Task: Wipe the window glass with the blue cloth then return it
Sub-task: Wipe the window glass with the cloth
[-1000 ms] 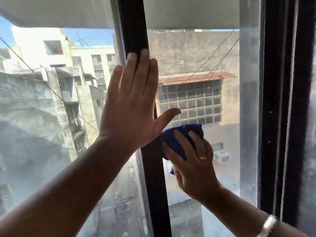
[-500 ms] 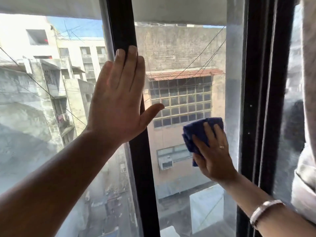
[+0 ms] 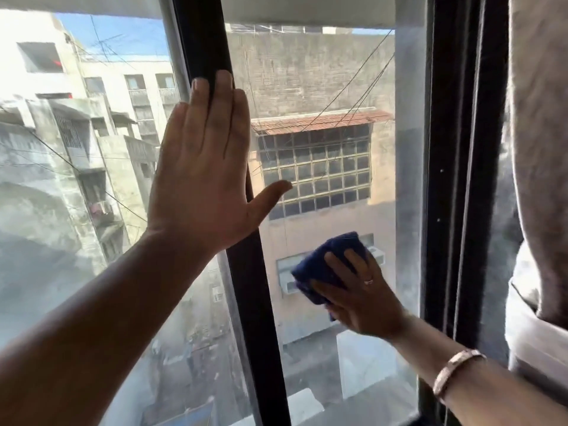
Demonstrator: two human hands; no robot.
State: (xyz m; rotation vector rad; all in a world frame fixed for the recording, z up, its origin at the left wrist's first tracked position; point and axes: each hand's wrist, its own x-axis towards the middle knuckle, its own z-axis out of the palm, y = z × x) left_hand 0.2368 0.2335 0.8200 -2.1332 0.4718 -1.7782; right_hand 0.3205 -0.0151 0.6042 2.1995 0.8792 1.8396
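My right hand (image 3: 362, 295) presses the bunched blue cloth (image 3: 322, 265) flat against the window glass (image 3: 322, 87) of the middle pane, low and a little right of its centre. Most of the cloth shows above and left of my fingers. My left hand (image 3: 203, 179) lies flat with spread fingers over the black vertical frame bar (image 3: 255, 318), its palm partly on the left pane (image 3: 61, 272), which looks hazy and streaked. It holds nothing.
A second black frame upright (image 3: 451, 179) bounds the pane on the right. A beige curtain (image 3: 541, 149) hangs at the far right edge. Buildings and cables show through the glass.
My right hand has carried the cloth from beside the centre bar to the right side of the pane, then down and back leftward. My left hand stays on the bar.
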